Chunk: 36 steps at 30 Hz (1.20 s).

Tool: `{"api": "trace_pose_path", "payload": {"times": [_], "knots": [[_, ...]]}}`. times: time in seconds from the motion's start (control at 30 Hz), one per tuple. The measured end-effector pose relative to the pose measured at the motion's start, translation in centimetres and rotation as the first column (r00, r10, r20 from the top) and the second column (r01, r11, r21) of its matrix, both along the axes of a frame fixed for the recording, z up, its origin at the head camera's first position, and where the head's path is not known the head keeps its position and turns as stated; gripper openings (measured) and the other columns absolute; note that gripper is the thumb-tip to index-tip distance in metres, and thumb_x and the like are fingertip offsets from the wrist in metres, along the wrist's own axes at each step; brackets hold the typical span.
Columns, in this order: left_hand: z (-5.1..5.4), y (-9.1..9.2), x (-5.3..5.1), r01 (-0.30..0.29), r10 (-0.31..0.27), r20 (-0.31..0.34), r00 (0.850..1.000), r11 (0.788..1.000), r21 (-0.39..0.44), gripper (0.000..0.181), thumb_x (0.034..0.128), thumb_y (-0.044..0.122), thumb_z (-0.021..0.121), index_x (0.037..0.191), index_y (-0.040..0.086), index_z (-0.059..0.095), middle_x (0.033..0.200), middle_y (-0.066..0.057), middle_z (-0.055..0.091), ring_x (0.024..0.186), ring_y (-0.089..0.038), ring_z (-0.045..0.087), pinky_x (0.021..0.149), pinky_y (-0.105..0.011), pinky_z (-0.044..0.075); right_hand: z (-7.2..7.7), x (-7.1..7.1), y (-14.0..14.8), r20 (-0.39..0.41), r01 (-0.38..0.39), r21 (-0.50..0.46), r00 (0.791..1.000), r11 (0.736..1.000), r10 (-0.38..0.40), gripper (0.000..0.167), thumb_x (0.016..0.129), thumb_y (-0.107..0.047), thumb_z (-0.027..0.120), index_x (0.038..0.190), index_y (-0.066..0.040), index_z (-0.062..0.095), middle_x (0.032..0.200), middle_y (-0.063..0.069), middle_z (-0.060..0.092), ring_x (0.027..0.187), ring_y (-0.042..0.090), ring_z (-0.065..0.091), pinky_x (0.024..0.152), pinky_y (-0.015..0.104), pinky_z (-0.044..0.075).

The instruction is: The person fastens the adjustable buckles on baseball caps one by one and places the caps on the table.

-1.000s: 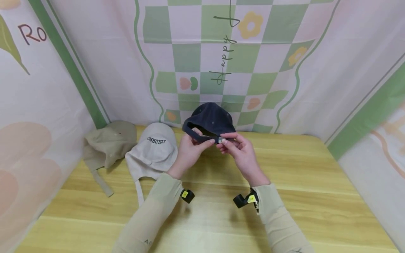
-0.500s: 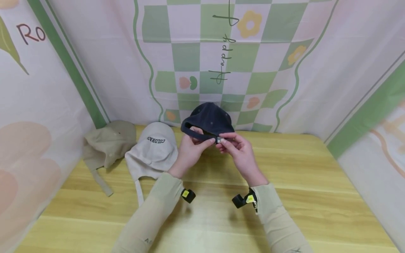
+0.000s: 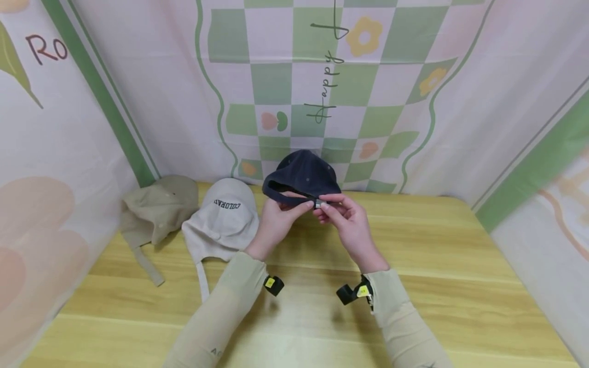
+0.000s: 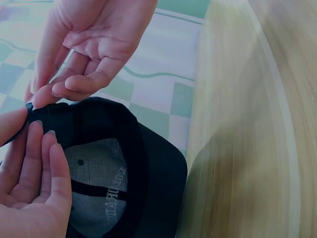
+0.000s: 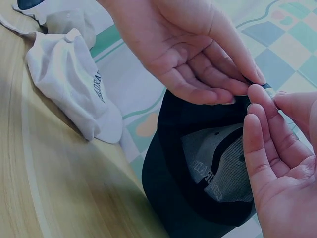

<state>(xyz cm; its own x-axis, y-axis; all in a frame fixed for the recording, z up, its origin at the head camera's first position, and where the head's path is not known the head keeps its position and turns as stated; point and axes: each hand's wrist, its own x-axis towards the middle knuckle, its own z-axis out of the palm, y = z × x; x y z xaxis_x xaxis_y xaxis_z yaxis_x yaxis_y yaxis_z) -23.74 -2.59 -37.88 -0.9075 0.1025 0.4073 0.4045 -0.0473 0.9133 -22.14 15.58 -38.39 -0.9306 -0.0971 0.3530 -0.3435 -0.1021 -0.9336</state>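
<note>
navy cloth cap (image 3: pixel 307 174), held at the rear of the wooden table (image 3: pixel 437 245), crown upward and back opening facing the wearer of the head camera; whether its brim touches the wood cannot be told. the left hand (image 3: pixel 276 220) pinches the strap (image 3: pixel 298 200) of the cap between thumb and fingers. the right hand (image 3: pixel 353 222) pinches the same strap at its small metal buckle (image 3: pixel 318 204), thumb tip against the metal; the two hands are just beside each other. seen from the wrists, the cap's interior is grey, with lettering. to the left, a white cap (image 3: pixel 230 212) with dark lettering lies near a khaki cap (image 3: pixel 167 207), their straps trailing on the wood. behind: a checked curtain (image 3: pixel 308 82).
</note>
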Motion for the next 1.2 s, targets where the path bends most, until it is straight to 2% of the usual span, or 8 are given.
{"api": "trace_pose_path", "payload": {"times": [0.13, 0.37, 0.57, 0.7, 0.8, 0.97, 1.2], "knots": [[-0.12, -0.07, -0.18, -0.006, 0.006, -0.011, 1.000, 1.000, -0.025, 0.012, 0.0916, 0.007, 0.078, 0.101, 0.000, 0.075, 0.093, -0.009, 0.074, 0.084, -0.017, 0.066, 0.072, -0.027, 0.050, -0.01, -0.04, -0.06, -0.005, -0.004, 0.000, 1.000, 1.000, 0.004, 0.024, 0.102, -0.005, 0.063, 0.122, 0.008, 0.063, 0.093, 0.013, 0.074, 0.088, 0.033, 0.070, 0.075, 0.033, 0.060], [-0.25, 0.04, -0.24, 0.005, -0.005, -0.007, 1.000, 1.000, -0.028, 0.014, 0.0934, 0.009, 0.076, 0.104, 0.000, 0.074, 0.096, -0.010, 0.072, 0.085, -0.016, 0.064, 0.072, -0.028, 0.050, 0.08, 0.05, -0.23, -0.010, -0.003, 0.009, 1.000, 1.000, 0.003, 0.024, 0.102, -0.005, 0.063, 0.121, 0.009, 0.063, 0.093, 0.015, 0.074, 0.084, 0.021, 0.071, 0.075, 0.033, 0.060], [-0.18, 0.01, -0.10, 0.003, -0.002, 0.027, 1.000, 0.999, -0.042, 0.013, 0.0943, 0.010, 0.075, 0.101, 0.000, 0.073, 0.092, -0.007, 0.072, 0.081, -0.017, 0.062, 0.070, -0.027, 0.049, 0.05, 0.04, -0.29, -0.009, 0.004, 0.012, 1.000, 1.000, -0.004, 0.024, 0.102, -0.004, 0.062, 0.121, 0.009, 0.063, 0.094, 0.015, 0.074, 0.084, 0.024, 0.071, 0.075, 0.033, 0.060], [-0.18, -0.03, -0.11, 0.005, -0.004, 0.047, 0.999, 1.000, -0.013, 0.011, 0.0959, 0.009, 0.072, 0.097, -0.002, 0.071, 0.086, -0.009, 0.069, 0.077, -0.018, 0.061, 0.070, -0.026, 0.049, 0.03, 0.03, -0.28, -0.013, 0.008, 0.009, 1.000, 1.000, -0.008, 0.023, 0.102, -0.003, 0.062, 0.121, 0.010, 0.063, 0.093, 0.014, 0.074, 0.085, 0.028, 0.071, 0.075, 0.033, 0.060], [-0.25, -0.06, -0.16, 0.012, -0.012, 0.035, 0.999, 1.000, 0.003, 0.009, 0.0961, 0.006, 0.071, 0.099, -0.003, 0.070, 0.087, -0.009, 0.068, 0.080, -0.018, 0.062, 0.074, -0.027, 0.051, -0.02, 0.01, -0.25, -0.019, 0.008, -0.001, 1.000, 1.000, -0.008, 0.023, 0.102, -0.003, 0.062, 0.121, 0.011, 0.063, 0.092, 0.014, 0.074, 0.084, 0.027, 0.071, 0.074, 0.033, 0.060], [-0.48, 0.01, -0.27, 0.004, -0.005, -0.006, 1.000, 1.000, -0.022, 0.011, 0.0960, 0.004, 0.071, 0.102, -0.004, 0.070, 0.093, -0.010, 0.069, 0.086, -0.017, 0.064, 0.079, -0.027, 0.052, -0.12, 0.00, -0.14, -0.020, 0.006, -0.006, 1.000, 1.000, -0.006, 0.024, 0.102, -0.003, 0.062, 0.121, 0.011, 0.062, 0.093, 0.015, 0.074, 0.082, 0.020, 0.071, 0.074, 0.032, 0.060], [-0.43, 0.29, -0.22, 0.007, -0.008, -0.034, 0.999, 1.000, -0.029, 0.014, 0.0962, 0.002, 0.070, 0.106, -0.008, 0.069, 0.099, -0.016, 0.070, 0.092, -0.021, 0.065, 0.083, -0.030, 0.053, -0.07, -0.04, -0.23, -0.024, 0.009, 0.010, 1.000, 1.000, -0.009, 0.024, 0.102, -0.005, 0.063, 0.121, 0.008, 0.064, 0.093, 0.018, 0.074, 0.083, 0.021, 0.071, 0.074, 0.033, 0.060]]}}
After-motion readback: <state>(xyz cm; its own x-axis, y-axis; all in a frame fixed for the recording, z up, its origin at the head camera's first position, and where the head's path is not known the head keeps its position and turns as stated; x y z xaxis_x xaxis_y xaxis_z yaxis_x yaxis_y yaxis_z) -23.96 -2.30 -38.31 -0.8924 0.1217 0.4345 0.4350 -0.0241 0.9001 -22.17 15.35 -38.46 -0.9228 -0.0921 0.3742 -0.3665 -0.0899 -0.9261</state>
